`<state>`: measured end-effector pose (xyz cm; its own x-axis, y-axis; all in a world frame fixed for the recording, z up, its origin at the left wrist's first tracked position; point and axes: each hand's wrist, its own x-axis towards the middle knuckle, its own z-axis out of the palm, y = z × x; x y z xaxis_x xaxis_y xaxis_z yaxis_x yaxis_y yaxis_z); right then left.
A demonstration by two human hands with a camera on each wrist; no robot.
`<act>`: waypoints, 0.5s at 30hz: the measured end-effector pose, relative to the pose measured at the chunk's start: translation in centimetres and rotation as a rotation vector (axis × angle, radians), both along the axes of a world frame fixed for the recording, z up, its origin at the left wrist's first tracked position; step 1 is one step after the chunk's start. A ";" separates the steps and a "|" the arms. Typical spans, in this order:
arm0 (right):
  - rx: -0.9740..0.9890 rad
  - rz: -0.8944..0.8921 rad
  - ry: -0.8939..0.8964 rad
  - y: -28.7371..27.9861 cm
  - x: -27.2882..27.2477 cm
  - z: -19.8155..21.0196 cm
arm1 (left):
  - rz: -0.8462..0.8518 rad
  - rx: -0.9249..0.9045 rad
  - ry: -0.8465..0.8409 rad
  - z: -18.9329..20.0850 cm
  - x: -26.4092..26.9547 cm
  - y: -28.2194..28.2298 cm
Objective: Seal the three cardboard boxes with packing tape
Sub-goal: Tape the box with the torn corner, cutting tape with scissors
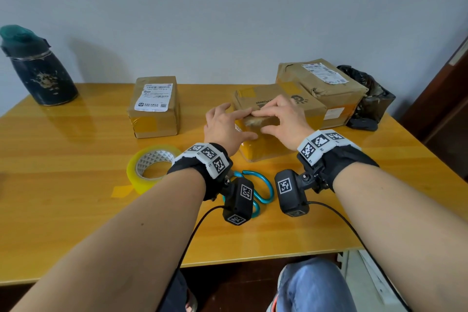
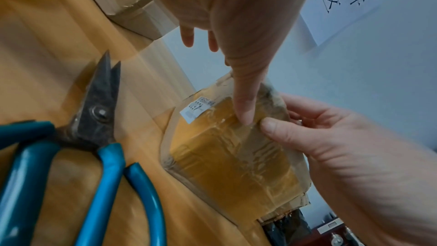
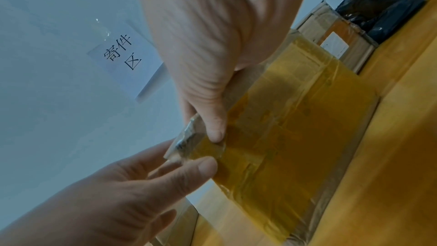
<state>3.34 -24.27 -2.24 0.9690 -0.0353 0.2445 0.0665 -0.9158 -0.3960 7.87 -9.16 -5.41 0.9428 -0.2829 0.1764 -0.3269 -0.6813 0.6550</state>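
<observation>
- I have both hands on the middle box [image 1: 276,119], which sits right of the table's [image 1: 76,185] centre, nearer the back edge than the front, touching the bigger box [image 1: 326,83] towards the back right corner.
- My left hand [image 1: 225,126] has fingers laid nearly straight over the near top edge, thumb pressing the taped front face; it presses, not grips.
- My right hand [image 1: 283,121] curls over the same edge, thumb pushing the tape end [image 3: 201,149] against the card.
- The card looks worn and soft at its corners, so I judge it light and easily dented; I would hold it by the edges, not the middle of a face.
- The tape is glossy and likely slick on top, so pressing flat should serve better than pinching.
- The third box [image 1: 154,106] stands apart towards the back, left of centre; the tape roll [image 1: 149,167] and scissors [image 1: 255,192] lie near the front edge.
</observation>
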 end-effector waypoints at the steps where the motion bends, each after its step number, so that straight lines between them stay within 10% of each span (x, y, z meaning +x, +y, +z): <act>1: 0.012 0.004 0.004 0.0 0.0 0.1 | 0.002 0.009 0.010 0.1 0.0 0.0; 15: 0.047 0.002 -0.014 0.2 -0.2 -0.2 | -0.114 -0.130 0.188 0.5 0.5 1.4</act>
